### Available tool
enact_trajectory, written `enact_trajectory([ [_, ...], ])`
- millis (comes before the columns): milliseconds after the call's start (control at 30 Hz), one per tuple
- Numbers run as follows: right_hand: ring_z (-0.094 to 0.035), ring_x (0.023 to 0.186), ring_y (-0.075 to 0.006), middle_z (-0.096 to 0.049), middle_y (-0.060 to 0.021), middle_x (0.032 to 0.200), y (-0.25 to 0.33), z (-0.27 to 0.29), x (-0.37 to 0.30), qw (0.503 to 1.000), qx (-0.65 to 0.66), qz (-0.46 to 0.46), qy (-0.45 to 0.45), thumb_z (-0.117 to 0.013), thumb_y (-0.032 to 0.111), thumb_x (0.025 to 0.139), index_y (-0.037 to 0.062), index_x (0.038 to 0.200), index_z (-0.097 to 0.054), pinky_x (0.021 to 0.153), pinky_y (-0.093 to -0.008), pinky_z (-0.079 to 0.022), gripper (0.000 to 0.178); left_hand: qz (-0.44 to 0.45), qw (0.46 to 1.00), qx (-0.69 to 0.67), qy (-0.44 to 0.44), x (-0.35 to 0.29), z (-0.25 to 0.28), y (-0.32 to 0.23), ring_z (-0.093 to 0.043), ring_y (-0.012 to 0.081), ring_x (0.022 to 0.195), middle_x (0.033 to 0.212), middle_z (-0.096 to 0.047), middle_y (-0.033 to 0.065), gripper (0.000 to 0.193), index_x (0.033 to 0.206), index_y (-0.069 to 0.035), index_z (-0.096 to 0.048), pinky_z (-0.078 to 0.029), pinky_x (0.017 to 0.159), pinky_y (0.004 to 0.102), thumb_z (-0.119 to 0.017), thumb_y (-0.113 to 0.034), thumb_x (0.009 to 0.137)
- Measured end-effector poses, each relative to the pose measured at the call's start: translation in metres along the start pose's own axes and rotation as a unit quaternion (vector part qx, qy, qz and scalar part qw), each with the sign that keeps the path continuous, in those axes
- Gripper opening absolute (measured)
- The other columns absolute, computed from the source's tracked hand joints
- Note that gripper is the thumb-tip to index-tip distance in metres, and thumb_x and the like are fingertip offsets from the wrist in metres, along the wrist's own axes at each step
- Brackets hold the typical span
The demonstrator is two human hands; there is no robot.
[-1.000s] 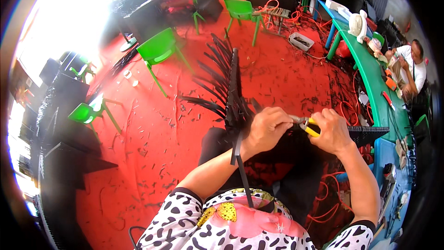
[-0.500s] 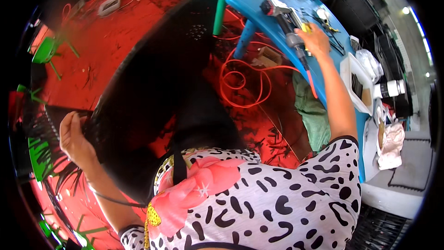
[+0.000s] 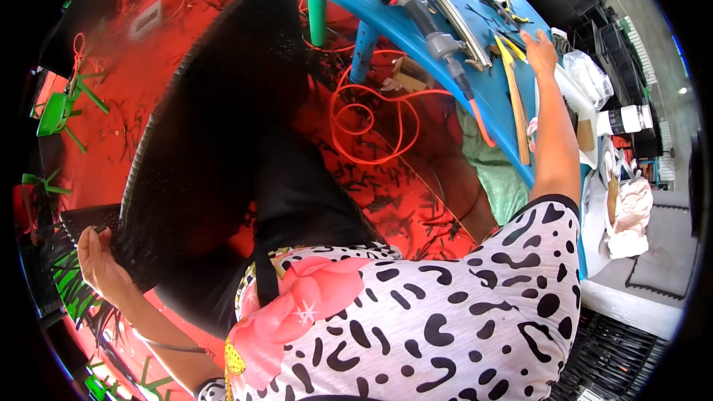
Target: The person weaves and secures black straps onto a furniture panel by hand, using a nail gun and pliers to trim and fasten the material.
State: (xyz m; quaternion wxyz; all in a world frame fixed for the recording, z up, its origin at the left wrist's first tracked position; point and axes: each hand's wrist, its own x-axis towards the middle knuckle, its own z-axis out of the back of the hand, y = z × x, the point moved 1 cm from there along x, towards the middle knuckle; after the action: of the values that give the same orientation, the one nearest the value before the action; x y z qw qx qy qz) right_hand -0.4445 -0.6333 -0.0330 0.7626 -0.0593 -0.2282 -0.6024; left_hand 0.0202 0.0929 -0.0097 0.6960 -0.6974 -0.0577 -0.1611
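Observation:
A large black woven panel [image 3: 200, 126] leans across my lap, its pale-flecked rim curving up to the far side. My left hand [image 3: 108, 271] is at its lower left corner, fingertips and thumb closed on a dark woven edge. My right hand [image 3: 541, 52] reaches over the blue table [image 3: 486, 104], fingers apart and nothing in them. Just left of it lies a yellow-handled tool [image 3: 509, 48], beside a long tan wooden strip [image 3: 516, 108]. A small yellow-handled cutter [image 3: 516, 18] rests just beyond my fingertips. Farther left lies an air nail gun [image 3: 427, 18].
An orange air hose [image 3: 401, 141] runs from the nail gun and coils on the red floor [image 3: 371, 200], among black scraps. A white tray [image 3: 587, 108], a white jar [image 3: 625, 120] and crumpled cloth [image 3: 631, 212] sit at the right. Green stools [image 3: 56, 113] stand at the left.
My right hand has moved off the yellow-handled tool, to the right and farther across the table. My view has shifted right; my left hand stays at the panel's edge.

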Motion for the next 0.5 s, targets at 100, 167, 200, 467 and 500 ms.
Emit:
enact_trajectory([
  [100, -0.062, 0.094, -0.0278, -0.067, -0.0131, 0.097, -0.021, -0.022, -0.001, 0.999, -0.01, 0.025, -0.035, -0.058, 0.038, 0.08, 0.0092, 0.108, -0.063, 0.082, -0.0366, -0.045, 0.04, -0.001, 1.0, 0.001, 0.003, -0.002, 0.002, -0.002, -0.06, 0.0189, 0.081, 0.094, -0.059, 0.0095, 0.021, 0.104, 0.007, -0.057, -0.049, 0.08, 0.0302, -0.059, -0.006, 0.087],
  [167, -0.065, 0.082, -0.0256, -0.068, -0.0098, 0.086, -0.039, -0.026, -0.008, 0.999, 0.025, 0.014, -0.023, -0.057, 0.03, 0.08, 0.0112, 0.097, -0.065, 0.075, -0.0356, -0.047, 0.026, 0.004, 1.0, 0.004, 0.018, 0.001, 0.008, 0.009, -0.061, 0.0182, 0.085, 0.095, -0.06, 0.0088, 0.022, 0.108, 0.004, -0.056, -0.048, 0.084, 0.031, -0.056, -0.008, 0.089],
  [200, -0.065, 0.075, -0.0239, -0.067, -0.0071, 0.078, -0.042, -0.036, -0.017, 0.997, 0.031, 0.046, -0.055, -0.057, 0.023, 0.08, 0.0123, 0.092, -0.066, 0.07, -0.0346, -0.048, 0.018, 0.002, 1.0, 0.007, 0.018, 0.001, 0.011, 0.006, -0.061, 0.0182, 0.085, 0.095, -0.06, 0.0088, 0.022, 0.108, 0.004, -0.056, -0.048, 0.084, 0.031, -0.056, -0.008, 0.089],
  [467, -0.062, 0.092, -0.0317, -0.065, -0.0161, 0.095, -0.056, -0.025, -0.069, 0.994, -0.015, 0.046, 0.095, -0.054, 0.02, 0.079, 0.0131, 0.1, -0.066, 0.08, -0.0379, -0.047, 0.025, -0.006, 0.999, 0.006, 0.034, 0.009, 0.004, 0.011, -0.06, 0.0184, 0.085, 0.097, -0.06, 0.0097, 0.021, 0.105, 0.004, -0.057, -0.048, 0.084, 0.0303, -0.057, -0.008, 0.088],
  [500, -0.06, 0.095, -0.0356, -0.063, -0.0191, 0.1, -0.057, -0.022, -0.069, 0.988, 0.003, 0.064, 0.138, -0.052, 0.02, 0.078, 0.0131, 0.102, -0.066, 0.082, -0.0403, -0.048, 0.028, -0.007, 0.999, 0.007, 0.035, 0.01, 0.004, 0.011, -0.06, 0.0184, 0.085, 0.097, -0.06, 0.0097, 0.021, 0.105, 0.004, -0.057, -0.048, 0.084, 0.0303, -0.057, -0.008, 0.088],
])
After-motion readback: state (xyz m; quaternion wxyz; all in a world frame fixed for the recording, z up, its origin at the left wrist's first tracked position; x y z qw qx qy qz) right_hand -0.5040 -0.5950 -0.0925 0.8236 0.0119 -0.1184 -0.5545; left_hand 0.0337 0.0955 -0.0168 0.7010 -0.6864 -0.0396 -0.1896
